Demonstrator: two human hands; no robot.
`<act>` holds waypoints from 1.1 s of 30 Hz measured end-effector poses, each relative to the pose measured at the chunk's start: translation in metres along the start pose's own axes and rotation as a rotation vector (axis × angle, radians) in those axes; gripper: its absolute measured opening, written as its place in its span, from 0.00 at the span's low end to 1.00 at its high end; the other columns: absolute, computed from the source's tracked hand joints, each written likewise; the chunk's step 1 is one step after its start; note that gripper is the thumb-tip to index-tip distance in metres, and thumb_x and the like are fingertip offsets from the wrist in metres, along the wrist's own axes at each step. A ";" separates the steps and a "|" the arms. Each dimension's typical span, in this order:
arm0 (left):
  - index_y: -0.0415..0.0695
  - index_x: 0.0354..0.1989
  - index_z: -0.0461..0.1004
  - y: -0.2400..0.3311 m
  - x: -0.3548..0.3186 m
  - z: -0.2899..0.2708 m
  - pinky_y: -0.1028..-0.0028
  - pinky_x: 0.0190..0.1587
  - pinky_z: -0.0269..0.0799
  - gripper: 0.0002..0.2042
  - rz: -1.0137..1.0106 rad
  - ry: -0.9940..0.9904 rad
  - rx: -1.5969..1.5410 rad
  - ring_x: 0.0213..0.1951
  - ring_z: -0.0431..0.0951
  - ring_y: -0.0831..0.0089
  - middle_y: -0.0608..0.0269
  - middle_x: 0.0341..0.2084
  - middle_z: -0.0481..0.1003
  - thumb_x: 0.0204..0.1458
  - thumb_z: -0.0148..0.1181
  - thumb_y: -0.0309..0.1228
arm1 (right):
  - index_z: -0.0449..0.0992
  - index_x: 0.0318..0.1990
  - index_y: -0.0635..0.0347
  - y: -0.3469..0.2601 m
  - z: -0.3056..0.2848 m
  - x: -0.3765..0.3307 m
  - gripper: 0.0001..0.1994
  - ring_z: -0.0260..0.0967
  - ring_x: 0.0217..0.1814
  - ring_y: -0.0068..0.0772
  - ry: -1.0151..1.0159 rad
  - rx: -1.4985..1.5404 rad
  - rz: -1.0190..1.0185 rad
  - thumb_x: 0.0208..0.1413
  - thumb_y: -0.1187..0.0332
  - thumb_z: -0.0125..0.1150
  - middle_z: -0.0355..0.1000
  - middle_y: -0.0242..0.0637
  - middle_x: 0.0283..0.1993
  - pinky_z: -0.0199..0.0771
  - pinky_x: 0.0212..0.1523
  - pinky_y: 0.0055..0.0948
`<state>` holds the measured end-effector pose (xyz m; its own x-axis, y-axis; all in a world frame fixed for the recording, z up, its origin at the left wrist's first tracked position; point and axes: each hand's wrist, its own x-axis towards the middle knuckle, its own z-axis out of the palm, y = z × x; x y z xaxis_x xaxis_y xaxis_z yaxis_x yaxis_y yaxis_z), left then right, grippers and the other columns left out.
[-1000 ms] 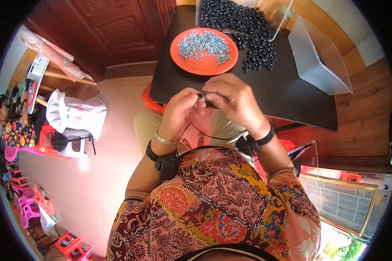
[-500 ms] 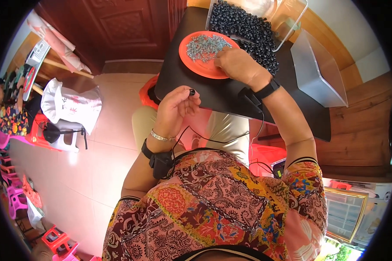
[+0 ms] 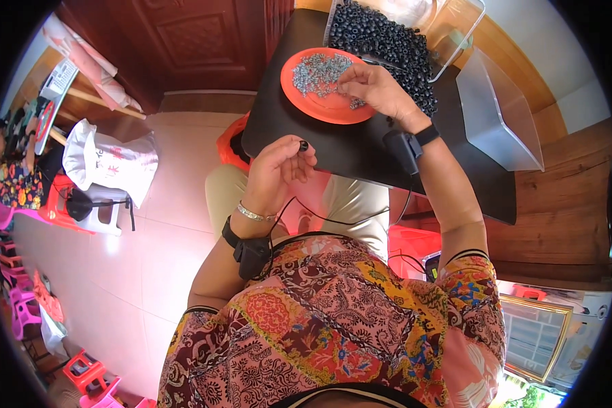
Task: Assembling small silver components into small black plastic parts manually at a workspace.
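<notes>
The left hand (image 3: 279, 170) pinches 1 small black ring (image 3: 304, 145) over the black table (image 3: 360, 146). The right hand (image 3: 374, 88) picks small metal pieces (image 3: 316, 70) from the orange plate (image 3: 326, 112). Many black rings (image 3: 387, 41) beyond the plate look unassembled.

A white plastic sack with red print (image 3: 112, 163) slumps on a stool at the left, over the tiled floor. Further up the left edge lies a flat white printed card or packet with dark markings (image 3: 60, 76) on a wooden surface. Small, blurred colourful packets (image 3: 17, 183) cluster at the far left.
</notes>
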<state>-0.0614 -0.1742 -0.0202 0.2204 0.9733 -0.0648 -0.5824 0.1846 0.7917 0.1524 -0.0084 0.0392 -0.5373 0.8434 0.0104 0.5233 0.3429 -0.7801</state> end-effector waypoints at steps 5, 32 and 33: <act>0.40 0.35 0.71 0.010 0.006 0.008 0.78 0.32 0.69 0.11 -0.001 0.002 0.038 0.29 0.75 0.73 0.59 0.32 0.76 0.60 0.46 0.35 | 0.76 0.44 0.62 -0.005 -0.004 -0.006 0.10 0.71 0.36 0.19 -0.027 0.466 0.057 0.58 0.68 0.60 0.75 0.29 0.36 0.71 0.40 0.20; 0.39 0.34 0.68 0.046 0.082 0.051 0.61 0.42 0.70 0.05 0.975 -0.154 1.531 0.39 0.72 0.53 0.53 0.35 0.67 0.51 0.54 0.26 | 0.75 0.36 0.54 -0.019 0.009 -0.015 0.07 0.68 0.31 0.16 -0.040 0.709 0.227 0.59 0.62 0.57 0.71 0.24 0.30 0.71 0.36 0.18; 0.39 0.34 0.68 0.045 0.082 0.050 0.61 0.42 0.70 0.05 0.975 -0.153 1.530 0.39 0.72 0.53 0.53 0.35 0.67 0.51 0.54 0.26 | 0.75 0.36 0.53 -0.018 0.011 -0.014 0.06 0.68 0.32 0.16 -0.046 0.757 0.234 0.59 0.63 0.57 0.71 0.24 0.31 0.71 0.36 0.19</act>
<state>-0.0302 -0.0931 0.0409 0.3916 0.6081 0.6905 0.5984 -0.7384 0.3109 0.1429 -0.0311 0.0464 -0.5042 0.8353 -0.2193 0.0431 -0.2292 -0.9724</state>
